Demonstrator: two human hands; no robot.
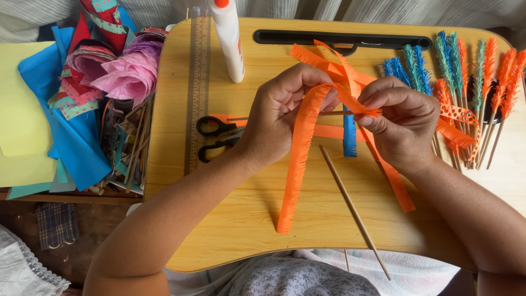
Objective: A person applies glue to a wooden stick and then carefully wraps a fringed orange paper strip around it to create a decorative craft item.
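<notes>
Pale yellow wood forms the bench (241, 230), a small lap-style top with rounded corners and a black slot (383, 39) along its far edge. Above its middle, the left hand (285, 118) and the right hand (400, 129) meet on a fringed orange paper strip (298, 164). The left hand's fingers are closed around the upper part of the strip, whose long end hangs down over the bench toward the person. The right hand pinches the strip's end together with a thin stick between thumb and fingertips; more orange strips (394, 181) trail from under this hand toward the near right.

A bare wooden skewer (353, 211) lies slanted on the bench just in front of the hands, its near end reaching past the bench edge. Black-handled scissors (219, 137) lie left of the left hand, beside a long ruler (197, 93) that runs along the bench's left side. A white glue bottle with an orange cap (227, 38) stands at the far edge. A blue paper strip (349, 137) lies flat between the hands. At the right, finished feather-like sticks (471, 71) in orange, blue and green lie in a row. Off the bench to the left sits a heap of coloured paper (82, 98).
</notes>
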